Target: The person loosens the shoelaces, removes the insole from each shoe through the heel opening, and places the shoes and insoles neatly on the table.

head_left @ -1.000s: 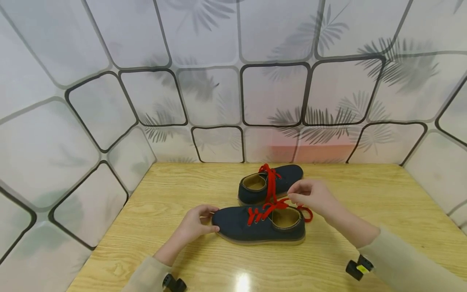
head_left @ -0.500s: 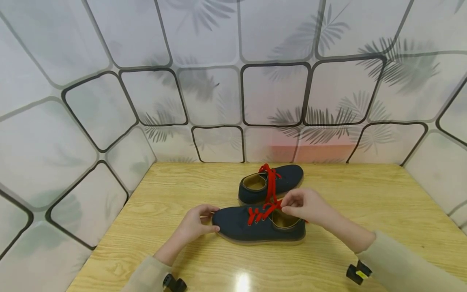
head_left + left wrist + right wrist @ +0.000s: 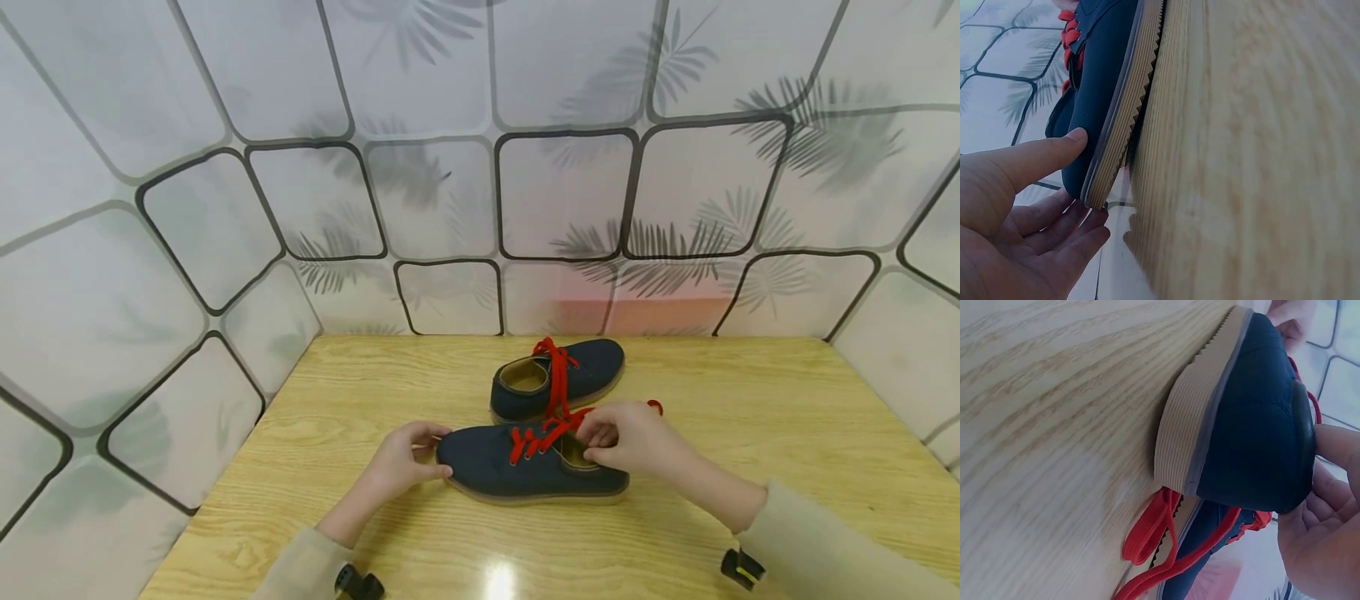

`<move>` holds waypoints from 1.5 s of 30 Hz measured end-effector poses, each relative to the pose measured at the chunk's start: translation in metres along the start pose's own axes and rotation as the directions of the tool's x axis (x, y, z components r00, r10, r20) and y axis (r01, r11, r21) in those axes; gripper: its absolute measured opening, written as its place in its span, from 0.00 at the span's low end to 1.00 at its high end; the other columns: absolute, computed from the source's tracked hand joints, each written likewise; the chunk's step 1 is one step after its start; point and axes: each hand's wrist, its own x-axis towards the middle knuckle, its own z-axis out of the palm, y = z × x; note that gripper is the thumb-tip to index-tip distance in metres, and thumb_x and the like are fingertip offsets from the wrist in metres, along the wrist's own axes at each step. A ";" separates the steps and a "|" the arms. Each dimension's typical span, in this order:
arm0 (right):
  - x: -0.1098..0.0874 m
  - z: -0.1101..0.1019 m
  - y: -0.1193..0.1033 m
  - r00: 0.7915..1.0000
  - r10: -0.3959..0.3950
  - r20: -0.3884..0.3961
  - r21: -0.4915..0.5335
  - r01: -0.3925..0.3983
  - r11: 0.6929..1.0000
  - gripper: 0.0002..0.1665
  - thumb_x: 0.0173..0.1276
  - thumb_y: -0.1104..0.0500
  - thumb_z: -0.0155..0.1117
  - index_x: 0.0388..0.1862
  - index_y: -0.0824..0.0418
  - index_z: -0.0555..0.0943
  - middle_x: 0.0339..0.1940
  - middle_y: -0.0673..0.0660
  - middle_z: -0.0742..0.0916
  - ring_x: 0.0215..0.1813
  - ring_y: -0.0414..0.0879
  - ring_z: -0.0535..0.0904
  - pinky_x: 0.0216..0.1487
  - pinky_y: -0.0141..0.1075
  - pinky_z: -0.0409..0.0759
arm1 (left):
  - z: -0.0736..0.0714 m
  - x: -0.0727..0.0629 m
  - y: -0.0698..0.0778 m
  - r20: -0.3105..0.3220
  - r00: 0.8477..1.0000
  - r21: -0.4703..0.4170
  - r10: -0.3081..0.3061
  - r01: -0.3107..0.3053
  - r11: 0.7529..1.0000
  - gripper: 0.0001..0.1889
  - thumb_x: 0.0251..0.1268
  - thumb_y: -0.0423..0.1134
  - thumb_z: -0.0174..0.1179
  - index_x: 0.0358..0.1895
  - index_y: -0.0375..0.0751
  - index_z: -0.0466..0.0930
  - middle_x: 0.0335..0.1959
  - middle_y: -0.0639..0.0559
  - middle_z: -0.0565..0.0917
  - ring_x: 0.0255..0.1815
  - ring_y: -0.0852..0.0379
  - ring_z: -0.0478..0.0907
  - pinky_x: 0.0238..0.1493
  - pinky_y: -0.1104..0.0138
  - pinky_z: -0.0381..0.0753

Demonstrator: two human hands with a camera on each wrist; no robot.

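A dark blue shoe (image 3: 487, 467) with red laces (image 3: 532, 443) and a pale sole lies across the tabletop, toe to the left. My left hand (image 3: 405, 458) holds its toe; in the left wrist view the thumb (image 3: 1063, 150) presses the upper and the other fingers reach around the toe tip. My right hand (image 3: 633, 437) is at the heel end with curled fingers dipping into the shoe's opening. Seen from the right wrist, thumb and fingers lie right at the collar (image 3: 1304, 450). I cannot tell what they grip, as the fingertips are hidden.
A matching dark blue shoe (image 3: 592, 371) stands just behind, toe to the right, red laces draped over its side. A red lace loop (image 3: 656, 407) shows beyond my right hand. The wooden table (image 3: 420, 550) meets a patterned backdrop (image 3: 450, 200) at its back edge.
My right hand has moved from beside the red laces, down to the shoe's opening. A lace loop that lay right of the heel now shows farther back and right. The left hand has stayed put.
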 end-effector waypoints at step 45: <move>0.009 0.011 -0.022 0.988 -0.074 0.134 -0.436 0.126 0.891 0.11 0.60 0.67 0.80 0.30 0.53 0.86 0.28 0.44 0.82 0.32 0.37 0.74 0.33 0.29 0.74 | -0.001 0.001 0.001 0.002 1.000 0.030 0.016 -0.016 0.999 0.26 0.57 0.26 0.78 0.61 0.32 0.84 0.58 0.38 0.86 0.58 0.41 0.85 0.63 0.52 0.89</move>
